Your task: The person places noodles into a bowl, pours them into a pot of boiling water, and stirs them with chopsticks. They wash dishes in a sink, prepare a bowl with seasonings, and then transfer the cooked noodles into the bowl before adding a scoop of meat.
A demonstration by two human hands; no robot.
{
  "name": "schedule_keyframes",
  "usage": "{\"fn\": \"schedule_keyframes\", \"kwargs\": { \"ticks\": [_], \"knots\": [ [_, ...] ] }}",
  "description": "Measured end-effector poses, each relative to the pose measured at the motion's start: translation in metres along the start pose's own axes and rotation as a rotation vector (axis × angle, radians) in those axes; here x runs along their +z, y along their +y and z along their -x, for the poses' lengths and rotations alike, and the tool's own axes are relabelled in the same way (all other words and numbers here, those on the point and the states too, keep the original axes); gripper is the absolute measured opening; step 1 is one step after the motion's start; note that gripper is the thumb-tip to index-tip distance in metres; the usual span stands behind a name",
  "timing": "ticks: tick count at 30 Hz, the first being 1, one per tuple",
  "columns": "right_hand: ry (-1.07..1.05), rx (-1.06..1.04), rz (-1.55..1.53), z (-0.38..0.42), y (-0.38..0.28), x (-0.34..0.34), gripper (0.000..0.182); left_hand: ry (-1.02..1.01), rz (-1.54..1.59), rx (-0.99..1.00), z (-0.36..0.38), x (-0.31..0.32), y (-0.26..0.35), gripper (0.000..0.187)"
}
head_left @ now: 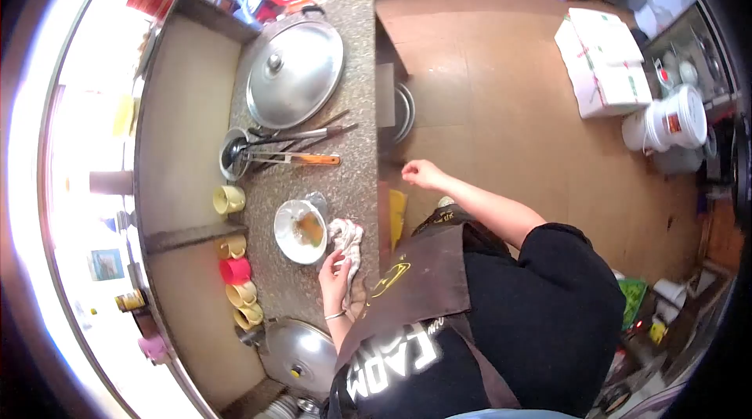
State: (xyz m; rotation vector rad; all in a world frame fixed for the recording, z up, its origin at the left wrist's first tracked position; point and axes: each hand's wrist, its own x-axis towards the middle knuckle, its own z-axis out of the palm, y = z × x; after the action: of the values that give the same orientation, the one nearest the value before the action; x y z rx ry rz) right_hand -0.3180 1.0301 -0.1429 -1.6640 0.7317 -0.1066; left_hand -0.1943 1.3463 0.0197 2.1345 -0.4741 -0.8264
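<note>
My left hand (334,278) is over the counter at the edge of a crumpled white cloth (347,237), its fingers stretched out and slightly apart. Just beyond the cloth stands a white bowl (288,240) lined with a clear plastic bag, with some orange-brown food or liquid inside. My right hand (423,174) hangs in the air past the counter's front edge, over the floor. Its fingers are loosely curled with nothing visible in them.
On the speckled counter (270,294) are a large round lid (301,74), a bowl (233,145) with ladles and tongs (313,159), and several mugs (229,200). Another lid (301,352) is nearer me. White foam boxes (599,66) and a bucket (685,117) stand to the right.
</note>
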Motion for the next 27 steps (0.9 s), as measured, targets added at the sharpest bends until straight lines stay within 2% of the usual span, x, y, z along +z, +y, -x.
{"fn": "schedule_keyframes", "kwargs": {
  "ticks": [4, 8, 10, 13, 14, 15, 17, 19, 21, 23, 25, 26, 27],
  "knots": [
    [0.145, -0.193, 0.179, -0.066, -0.052, -0.009, 0.027, 0.065, 0.001, -0.041, 0.02, 0.005, -0.015, 0.036],
    [0.174, -0.259, 0.41, -0.133, -0.096, -0.003, 0.039, 0.138, 0.051, -0.053, 0.041, 0.018, -0.042, 0.036],
    [0.245, -0.504, 0.662, -0.166, -0.108, 0.0, 0.048, 0.184, 0.165, -0.091, 0.046, 0.031, -0.053, 0.037],
    [0.123, -0.594, 0.832, -0.196, -0.125, 0.003, 0.054, 0.21, 0.134, -0.235, 0.047, 0.044, -0.05, 0.038],
    [0.138, -0.665, 0.822, -0.209, -0.117, 0.008, 0.045, 0.242, 0.159, -0.281, 0.044, 0.048, -0.04, 0.039],
    [0.094, -0.694, 0.824, -0.217, -0.112, 0.009, 0.045, 0.277, 0.184, -0.308, 0.037, 0.052, -0.035, 0.039],
    [-0.108, -0.612, 0.769, -0.227, -0.103, 0.008, 0.031, 0.32, 0.176, -0.364, 0.021, 0.062, -0.029, 0.038],
    [-0.07, -0.668, 0.707, -0.215, -0.109, -0.004, 0.021, 0.377, 0.195, -0.354, -0.004, 0.074, -0.017, 0.038],
    [-0.117, -0.641, 0.648, -0.207, -0.106, -0.025, 0.019, 0.333, 0.201, -0.264, -0.04, 0.08, 0.009, 0.039],
    [-0.15, -0.573, 0.651, -0.192, -0.11, -0.054, 0.018, 0.361, 0.219, -0.274, -0.061, 0.083, 0.047, 0.039],
    [-0.152, -0.604, 0.672, -0.181, -0.099, -0.083, 0.018, 0.38, 0.208, -0.219, -0.085, 0.086, 0.068, 0.038],
    [-0.153, -0.623, 0.65, -0.178, -0.09, -0.094, 0.019, 0.387, 0.253, -0.211, -0.091, 0.091, 0.076, 0.039],
    [-0.165, -0.538, 0.579, -0.175, -0.077, -0.103, 0.018, 0.37, 0.233, -0.192, -0.096, 0.099, 0.065, 0.041]
  ]
}}
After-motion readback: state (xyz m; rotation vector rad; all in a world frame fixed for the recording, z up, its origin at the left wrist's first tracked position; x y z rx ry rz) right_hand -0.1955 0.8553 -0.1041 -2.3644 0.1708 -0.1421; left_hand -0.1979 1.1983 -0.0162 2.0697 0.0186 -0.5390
